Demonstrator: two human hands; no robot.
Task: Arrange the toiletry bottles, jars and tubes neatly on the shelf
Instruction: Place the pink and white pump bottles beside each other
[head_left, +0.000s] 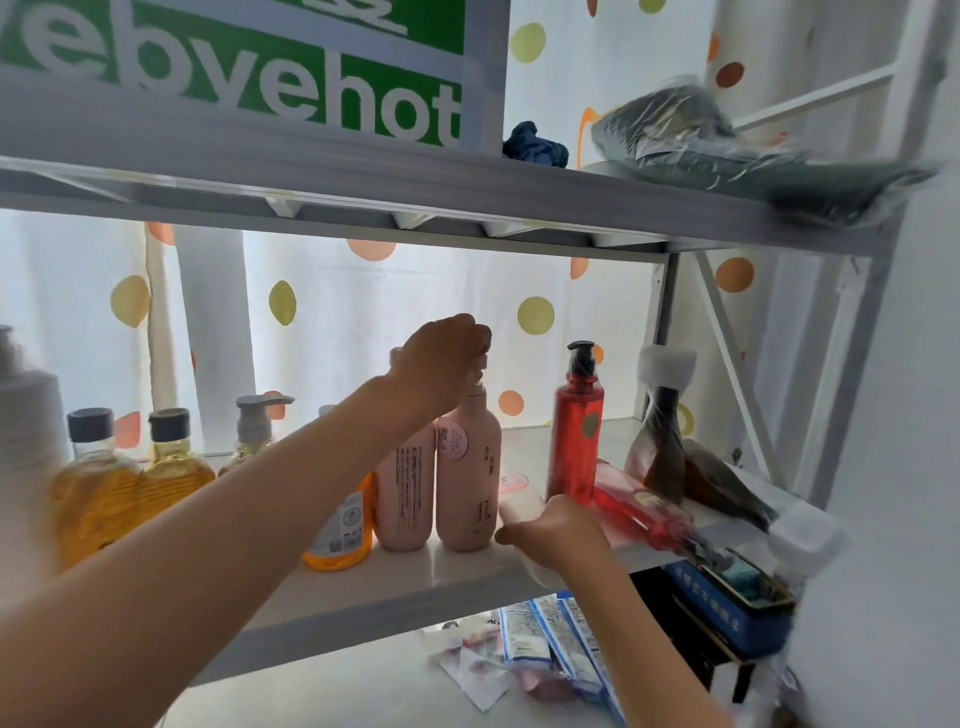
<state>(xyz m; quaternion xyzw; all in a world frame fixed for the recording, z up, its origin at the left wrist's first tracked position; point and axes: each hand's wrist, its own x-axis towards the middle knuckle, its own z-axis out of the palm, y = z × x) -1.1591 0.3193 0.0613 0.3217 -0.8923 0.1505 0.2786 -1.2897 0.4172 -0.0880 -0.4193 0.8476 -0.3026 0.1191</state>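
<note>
Fingers of the left hand (447, 358) curl down around the pump top of a pink bottle (468, 467) at the centre of the frame, gripping it from above; the bottle stands upright on the white shelf (374, 587), touching a second pink bottle (405, 493) just to its left. Lower and to the right, the right hand (558, 530) closes on a pale pink bottle lying on its side (514, 493) near the shelf's front edge — how firmly it holds is hard to tell through the blur. Right of that, a red pump bottle (575, 431) stands upright, with another red bottle (641, 512) lying tilted at its foot. Left of the pink pair sits an orange bottle (343, 530), partly hidden by the forearm, then two amber bottles with dark caps (135, 478) at the left edge. Blue sachets (550, 639) lie on the lower level at the bottom centre.
</note>
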